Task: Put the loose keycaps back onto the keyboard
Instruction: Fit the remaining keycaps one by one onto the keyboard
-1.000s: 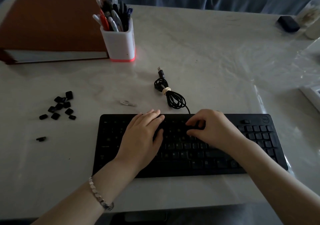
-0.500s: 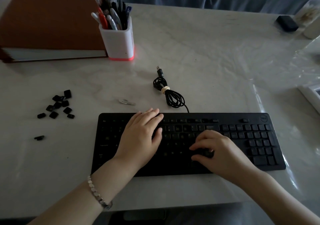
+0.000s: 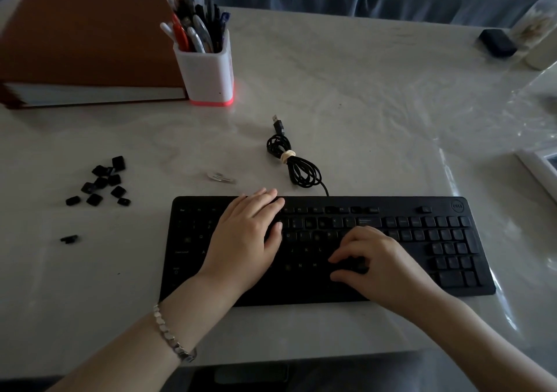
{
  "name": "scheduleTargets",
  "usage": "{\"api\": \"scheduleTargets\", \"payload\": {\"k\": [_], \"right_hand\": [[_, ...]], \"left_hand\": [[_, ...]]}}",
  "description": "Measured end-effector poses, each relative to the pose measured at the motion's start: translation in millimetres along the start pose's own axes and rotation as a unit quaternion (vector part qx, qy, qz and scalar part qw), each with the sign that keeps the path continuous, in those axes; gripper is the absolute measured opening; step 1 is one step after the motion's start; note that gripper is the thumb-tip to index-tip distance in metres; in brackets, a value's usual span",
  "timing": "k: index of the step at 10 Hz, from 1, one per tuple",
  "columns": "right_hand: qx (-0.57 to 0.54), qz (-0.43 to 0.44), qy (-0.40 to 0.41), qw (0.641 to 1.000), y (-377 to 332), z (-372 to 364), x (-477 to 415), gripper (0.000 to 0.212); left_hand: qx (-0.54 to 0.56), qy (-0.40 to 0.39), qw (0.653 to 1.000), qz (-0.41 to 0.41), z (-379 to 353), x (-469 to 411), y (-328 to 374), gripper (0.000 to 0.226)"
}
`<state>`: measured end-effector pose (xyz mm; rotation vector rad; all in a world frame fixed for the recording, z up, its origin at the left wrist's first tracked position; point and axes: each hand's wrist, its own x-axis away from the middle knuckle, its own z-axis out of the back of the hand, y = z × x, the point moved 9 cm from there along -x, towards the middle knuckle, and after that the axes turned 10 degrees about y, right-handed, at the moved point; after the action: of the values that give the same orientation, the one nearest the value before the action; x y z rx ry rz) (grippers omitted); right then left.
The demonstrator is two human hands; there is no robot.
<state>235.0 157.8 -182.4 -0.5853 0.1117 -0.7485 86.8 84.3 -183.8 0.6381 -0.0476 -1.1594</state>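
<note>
Your matte black keyboard [image 3: 422,241] sits on the pale marbled table [image 3: 361,105], with little squarish loose keycaps [image 3: 101,182] piled to its left. Your left hand [image 3: 244,241] lies flat on it, fingers straight; your right hand [image 3: 385,266] curls over the keys, can't tell if it's holding anything.

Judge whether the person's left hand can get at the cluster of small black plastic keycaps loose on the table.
Probably yes. The left hand lies flat on the black keyboard, holding nothing, and the cluster of small black plastic keycaps sits on the white table to its left, with nothing between.
</note>
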Motion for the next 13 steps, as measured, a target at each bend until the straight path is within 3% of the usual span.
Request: {"api": "scheduleTargets", "payload": {"k": [2,5,6,7,9,13], "right_hand": [[0.033,0.002,-0.006,0.999,-5,0,-1,0.019],[0.0,-0.113,-0.052,0.992,0,0,-12,0.018],[0.043,-0.037,-0.04,0.998,-6,2,-4,0.017],[0.007,-0.02,-0.009,1.0,-7,6,2,0.01],[-0.002,-0.029,-0.017,0.999,-4,4,0,0.02],[0.042,-0.041,-0.05,0.997,-8,-2,-7,0.018]], "left_hand": [[0.005,-0.002,1.0,0.007,0,0,-1,0.045],[0.013,-0.012,1.0,0.018,-2,0,-1,0.046],[0.015,-0.009,1.0,0.016,-1,0,-2,0.045],[0.015,-0.008,1.0,0.01,-1,0,-2,0.045],[0.014,-0.01,1.0,0.008,-2,1,-1,0.045],[0.008,-0.017,1.0,0.01,-1,0,-2,0.048]]}}
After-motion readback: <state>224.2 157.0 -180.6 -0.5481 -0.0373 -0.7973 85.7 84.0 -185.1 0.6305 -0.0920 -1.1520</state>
